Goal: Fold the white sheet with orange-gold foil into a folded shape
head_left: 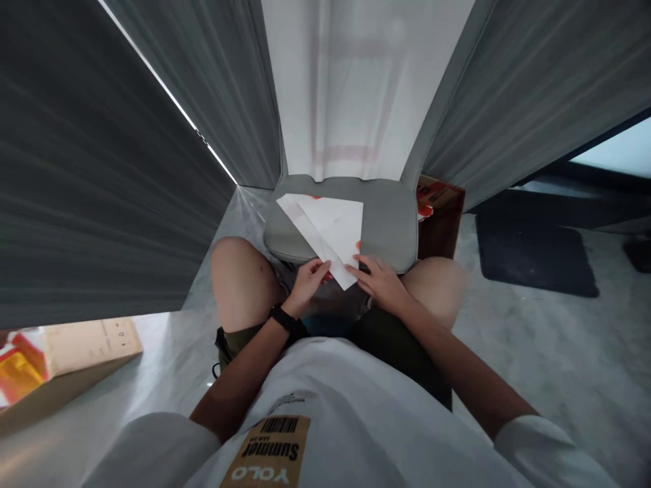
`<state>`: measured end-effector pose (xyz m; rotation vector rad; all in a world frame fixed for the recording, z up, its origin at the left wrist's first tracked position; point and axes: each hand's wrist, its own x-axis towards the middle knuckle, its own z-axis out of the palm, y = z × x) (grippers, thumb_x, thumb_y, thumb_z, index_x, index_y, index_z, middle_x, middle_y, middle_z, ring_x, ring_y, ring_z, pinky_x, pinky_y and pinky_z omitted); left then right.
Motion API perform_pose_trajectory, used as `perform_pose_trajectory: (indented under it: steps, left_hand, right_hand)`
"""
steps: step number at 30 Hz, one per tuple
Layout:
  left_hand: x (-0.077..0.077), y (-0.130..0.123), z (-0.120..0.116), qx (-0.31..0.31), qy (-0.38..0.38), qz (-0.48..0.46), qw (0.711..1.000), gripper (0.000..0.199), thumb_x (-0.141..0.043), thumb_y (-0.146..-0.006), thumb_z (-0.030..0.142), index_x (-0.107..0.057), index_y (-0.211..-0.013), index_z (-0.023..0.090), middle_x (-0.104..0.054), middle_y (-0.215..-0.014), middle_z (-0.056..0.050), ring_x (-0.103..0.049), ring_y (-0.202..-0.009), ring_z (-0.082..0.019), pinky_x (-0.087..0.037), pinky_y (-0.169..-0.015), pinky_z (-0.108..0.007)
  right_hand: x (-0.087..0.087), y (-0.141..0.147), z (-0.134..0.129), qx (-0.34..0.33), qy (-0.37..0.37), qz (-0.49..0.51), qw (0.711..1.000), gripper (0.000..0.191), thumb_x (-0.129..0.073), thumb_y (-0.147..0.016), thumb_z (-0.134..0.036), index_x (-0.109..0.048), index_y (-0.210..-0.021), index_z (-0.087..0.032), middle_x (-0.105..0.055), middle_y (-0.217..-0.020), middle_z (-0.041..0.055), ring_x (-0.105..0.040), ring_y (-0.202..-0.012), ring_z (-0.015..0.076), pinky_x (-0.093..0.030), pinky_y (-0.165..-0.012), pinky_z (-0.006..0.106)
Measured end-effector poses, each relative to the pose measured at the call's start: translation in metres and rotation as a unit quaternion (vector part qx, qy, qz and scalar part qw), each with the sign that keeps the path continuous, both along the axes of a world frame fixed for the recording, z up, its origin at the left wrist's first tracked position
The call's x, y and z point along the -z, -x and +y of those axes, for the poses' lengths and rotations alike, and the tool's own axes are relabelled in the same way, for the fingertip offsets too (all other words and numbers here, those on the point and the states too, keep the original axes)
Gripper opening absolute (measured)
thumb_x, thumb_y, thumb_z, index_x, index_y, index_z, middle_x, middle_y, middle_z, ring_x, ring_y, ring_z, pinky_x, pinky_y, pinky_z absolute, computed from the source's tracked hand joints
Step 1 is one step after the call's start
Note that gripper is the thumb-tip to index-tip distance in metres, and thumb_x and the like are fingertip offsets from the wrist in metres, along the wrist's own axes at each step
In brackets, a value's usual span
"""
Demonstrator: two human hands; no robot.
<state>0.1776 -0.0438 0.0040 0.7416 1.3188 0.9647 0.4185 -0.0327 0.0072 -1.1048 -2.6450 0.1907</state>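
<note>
A folded white sheet [333, 227], paper or thin card with small orange patches at its edges, lies slanted over the grey chair seat [389, 227]. Its pointed near end sticks out past the seat's front edge toward me. My left hand [309, 283], with a black band on the wrist, pinches the sheet's left edge near that point between thumb and fingers. My right hand [380, 279] is closed on the right edge close by, its thumb and fingertips against the sheet. Something red shows just under my left fingertips; what it is I cannot make out.
The chair's pale backrest [366, 88] rises behind the seat. Right of the chair is a brown box [442, 217] with red and white pieces. Another cardboard box [91, 346] with red and yellow items stands at left. Grey curtains [152, 169] hang around; a dark mat [534, 251] lies right.
</note>
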Motion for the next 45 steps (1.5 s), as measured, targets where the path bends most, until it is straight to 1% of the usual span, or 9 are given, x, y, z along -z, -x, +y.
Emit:
perform_pose_trajectory:
  steps: [5, 8, 11, 15, 18, 22, 29, 37, 45]
  left_hand:
    - [-0.001, 0.017, 0.024, 0.029, -0.031, 0.054, 0.998, 0.039, -0.082, -0.085, 0.055, -0.068, -0.083, 0.019, -0.067, -0.070, 0.000, -0.065, -0.066, -0.015, -0.054, -0.063, -0.026]
    - [0.001, 0.023, 0.033, -0.042, -0.132, 0.174, 0.975, 0.028, -0.073, -0.095, 0.046, -0.068, -0.100, 0.019, -0.071, -0.084, -0.003, -0.068, -0.076, -0.016, -0.057, -0.070, -0.027]
    - [0.008, 0.028, 0.027, -0.138, -0.219, 0.279, 0.925, 0.033, -0.069, -0.099, 0.041, -0.062, -0.123, 0.020, -0.072, -0.108, -0.007, -0.070, -0.088, -0.016, -0.059, -0.079, -0.029]
    - [0.016, 0.036, 0.004, -0.122, -0.252, 0.329, 0.902, 0.034, -0.062, -0.104, 0.039, -0.058, -0.132, 0.020, -0.067, -0.114, -0.009, -0.070, -0.088, -0.015, -0.061, -0.082, -0.030]
    - [0.011, 0.046, -0.014, -0.074, -0.273, 0.397, 0.873, 0.032, -0.059, -0.104, 0.027, -0.058, -0.135, 0.021, -0.064, -0.121, -0.011, -0.070, -0.100, -0.018, -0.063, -0.086, -0.033]
    - [0.000, 0.063, -0.020, 0.077, -0.359, 0.493, 0.789, 0.050, -0.054, -0.098, 0.010, -0.055, -0.146, 0.024, -0.056, -0.145, -0.015, -0.059, -0.134, -0.026, -0.057, -0.109, -0.045]
    - [0.007, 0.095, -0.002, 0.278, -0.452, 0.462, 0.711, 0.072, -0.062, -0.099, 0.013, -0.035, -0.165, 0.026, -0.036, -0.171, -0.018, -0.029, -0.162, -0.033, -0.040, -0.126, -0.061]
    - [0.017, 0.092, 0.012, 0.252, -0.477, 0.406, 0.738, 0.037, -0.052, -0.109, 0.022, -0.061, -0.145, 0.021, -0.067, -0.147, -0.011, -0.049, -0.152, -0.025, -0.046, -0.124, -0.057]
    - [0.017, 0.087, 0.009, 0.227, -0.420, 0.377, 0.794, 0.028, -0.056, -0.109, 0.030, -0.071, -0.133, 0.025, -0.071, -0.142, -0.008, -0.051, -0.151, -0.023, -0.045, -0.125, -0.057]
  right_hand:
    - [0.004, 0.014, 0.022, -0.044, -0.034, 0.029, 0.998, 0.034, -0.060, -0.103, -0.017, -0.074, -0.130, -0.032, -0.070, -0.134, 0.0106, -0.062, -0.126, 0.0263, -0.052, -0.099, 0.042]
    - [0.010, 0.026, 0.026, -0.039, -0.067, 0.067, 0.995, 0.032, -0.058, -0.105, -0.017, -0.075, -0.128, -0.030, -0.072, -0.131, 0.0102, -0.062, -0.127, 0.0254, -0.050, -0.104, 0.044]
    - [0.014, 0.034, 0.030, -0.027, -0.070, 0.084, 0.994, 0.030, -0.056, -0.106, -0.018, -0.075, -0.127, -0.029, -0.072, -0.132, 0.0104, -0.063, -0.126, 0.0257, -0.051, -0.106, 0.046]
    - [0.019, 0.041, 0.034, -0.039, -0.036, 0.106, 0.993, 0.028, -0.060, -0.103, -0.025, -0.073, -0.128, -0.025, -0.067, -0.139, 0.0136, -0.061, -0.130, 0.0299, -0.051, -0.110, 0.052]
    - [0.026, 0.046, 0.034, -0.024, -0.030, 0.135, 0.990, 0.022, -0.061, -0.102, -0.024, -0.073, -0.119, -0.025, -0.069, -0.133, 0.0131, -0.063, -0.128, 0.0304, -0.049, -0.114, 0.056]
    - [0.030, 0.056, 0.035, -0.023, -0.045, 0.155, 0.987, 0.027, -0.062, -0.101, -0.022, -0.071, -0.125, -0.025, -0.068, -0.139, 0.0129, -0.061, -0.134, 0.0308, -0.049, -0.117, 0.057]
    - [0.030, 0.074, 0.042, -0.076, -0.035, 0.118, 0.990, 0.030, -0.057, -0.104, -0.018, -0.074, -0.126, -0.029, -0.071, -0.139, 0.0079, -0.063, -0.133, 0.0243, -0.046, -0.121, 0.054]
    - [0.025, 0.067, 0.044, -0.056, 0.014, 0.160, 0.985, 0.023, -0.059, -0.105, -0.026, -0.079, -0.116, -0.026, -0.071, -0.139, 0.0098, -0.065, -0.130, 0.0259, -0.043, -0.123, 0.058]
    - [0.025, 0.072, 0.047, 0.031, 0.060, 0.215, 0.974, 0.018, -0.067, -0.100, -0.037, -0.082, -0.095, -0.029, -0.071, -0.131, 0.0073, -0.066, -0.121, 0.0271, -0.033, -0.126, 0.066]
